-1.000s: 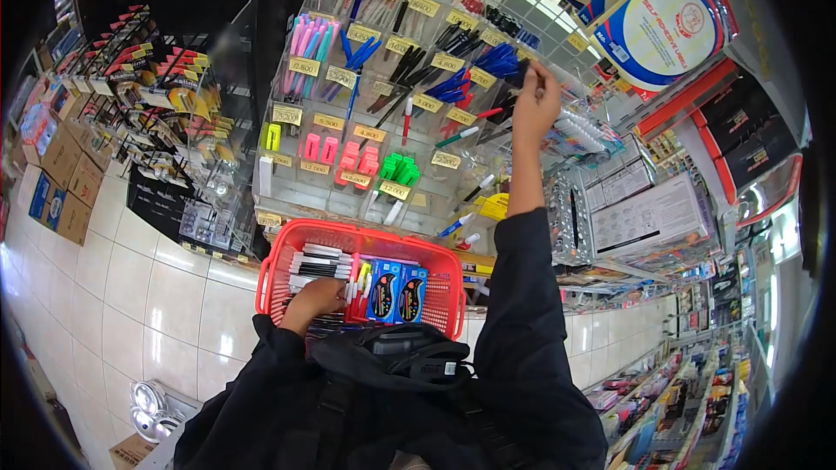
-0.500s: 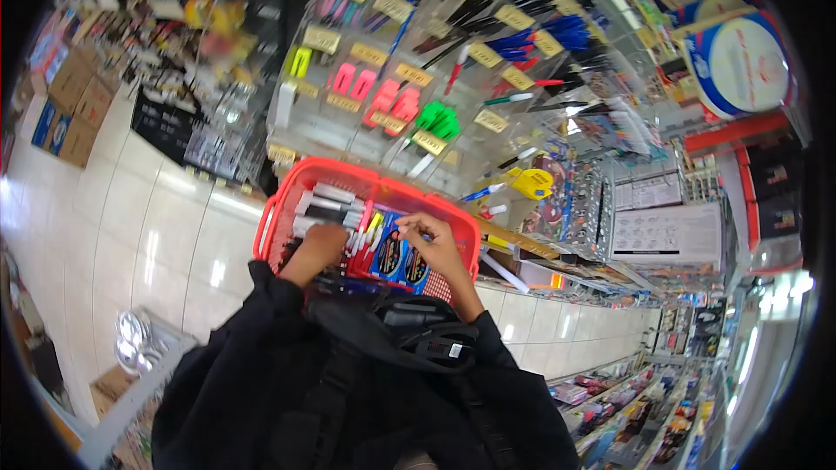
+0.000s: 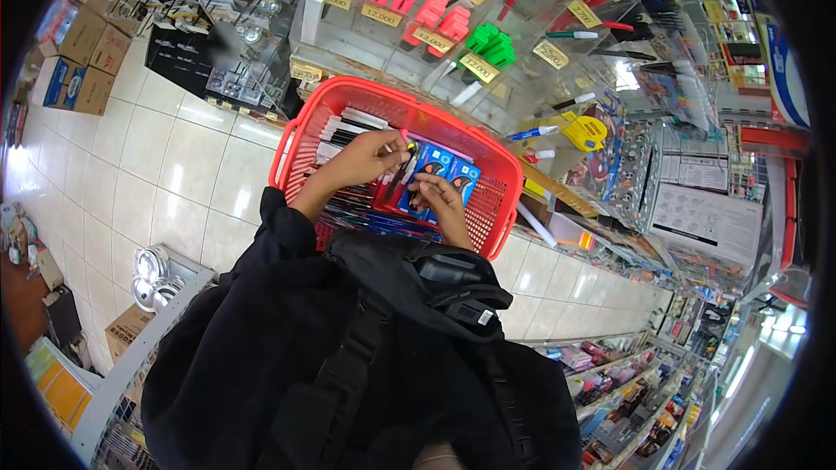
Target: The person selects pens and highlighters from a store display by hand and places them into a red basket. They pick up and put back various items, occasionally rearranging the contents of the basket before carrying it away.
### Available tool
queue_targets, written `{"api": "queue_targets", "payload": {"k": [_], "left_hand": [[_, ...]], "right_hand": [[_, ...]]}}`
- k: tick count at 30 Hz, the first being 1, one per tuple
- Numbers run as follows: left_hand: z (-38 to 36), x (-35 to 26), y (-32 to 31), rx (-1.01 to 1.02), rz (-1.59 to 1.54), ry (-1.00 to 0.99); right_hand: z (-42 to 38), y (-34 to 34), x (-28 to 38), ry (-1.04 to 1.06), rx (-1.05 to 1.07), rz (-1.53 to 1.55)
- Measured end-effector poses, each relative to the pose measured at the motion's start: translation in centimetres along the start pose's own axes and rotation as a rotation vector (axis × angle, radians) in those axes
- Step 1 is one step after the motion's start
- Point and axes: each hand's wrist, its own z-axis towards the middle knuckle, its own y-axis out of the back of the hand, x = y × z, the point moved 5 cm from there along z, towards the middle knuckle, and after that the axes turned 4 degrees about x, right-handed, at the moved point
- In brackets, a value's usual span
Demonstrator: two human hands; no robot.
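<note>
A red plastic basket point(image 3: 515, 200) sits in front of me, against the display rack. My left hand point(image 3: 370, 159) is over its middle, thumb and fingers pinched on a slim dark pen point(image 3: 397, 179). Close to the pen's other side is my right hand point(image 3: 442, 202), its fingers curled; whatever they hold, if anything, is hidden. Blue packs with black-and-orange print point(image 3: 463, 171) lie under and beside the right hand. White-capped markers point(image 3: 357, 118) fill the basket's far left part. Many dark and blue pens point(image 3: 357, 213) lie along its near side.
Beyond the basket, a clear rack holds pink highlighters point(image 3: 431, 16), green highlighters point(image 3: 491, 45) and price tags point(image 3: 434, 39). A yellow round tag point(image 3: 583, 130) sticks out at right. Cardboard boxes point(image 3: 83, 57) stand on the tiled floor point(image 3: 174, 174) at left. Metal pots point(image 3: 152, 277) are at lower left.
The view has shifted, so basket and rack appear further right and higher. My left hand has moved from the basket's left side to its middle, close to my right hand, which has lowered.
</note>
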Motion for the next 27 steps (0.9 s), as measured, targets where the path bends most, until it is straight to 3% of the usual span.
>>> {"api": "queue_targets", "payload": {"k": [4, 11, 27], "left_hand": [[0.8, 0.3, -1.1, -0.067, -0.392, 0.058], [0.9, 0.7, -0.6, -0.186, -0.451, 0.153], [0.7, 0.8, -1.2, -0.134, -0.374, 0.094]], "right_hand": [[0.1, -0.5, 0.0, 0.02, 0.072, 0.192], [-0.1, 0.1, -0.4, -0.001, 0.062, 0.172], [-0.4, -0.1, -0.2, 0.024, 0.067, 0.156]]}}
